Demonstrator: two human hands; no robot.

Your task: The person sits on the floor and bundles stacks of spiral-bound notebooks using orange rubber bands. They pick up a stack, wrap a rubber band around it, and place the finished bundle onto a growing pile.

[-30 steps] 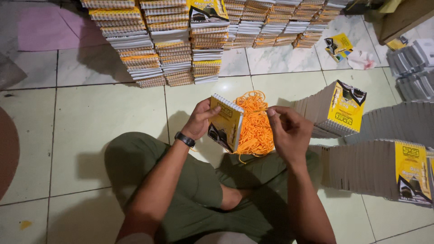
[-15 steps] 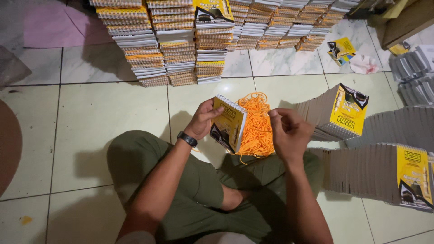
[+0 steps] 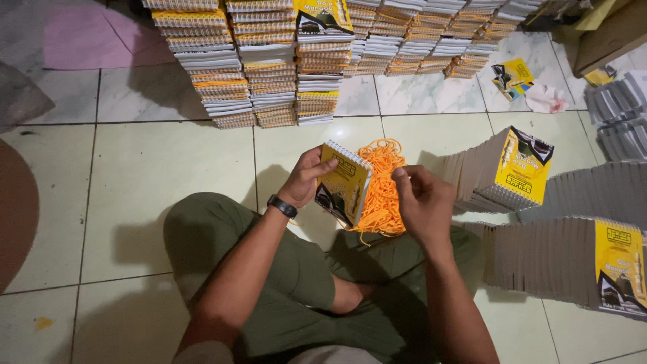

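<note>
My left hand [image 3: 306,176] holds a small yellow spiral-bound booklet [image 3: 344,183] upright by its left edge, over my crossed legs. A wristwatch [image 3: 281,205] sits on that wrist. My right hand [image 3: 421,201] hovers just right of the booklet with fingers curled, its fingertips at a heap of orange cords [image 3: 382,189] lying on the floor tiles behind the booklet. Whether those fingers pinch a cord is hidden by the hand.
Tall stacks of bound booklets [image 3: 269,61] line the floor ahead. Rows of booklets stood on edge [image 3: 502,172] [image 3: 573,259] fan out on my right. A loose booklet [image 3: 512,74] and crumpled paper [image 3: 547,100] lie farther right. Grey stacks [image 3: 617,108] sit at the edge.
The booklet and both hands stay nearly in place; my right hand has drawn slightly closer to the cords beside the booklet. The view has shifted a little.
</note>
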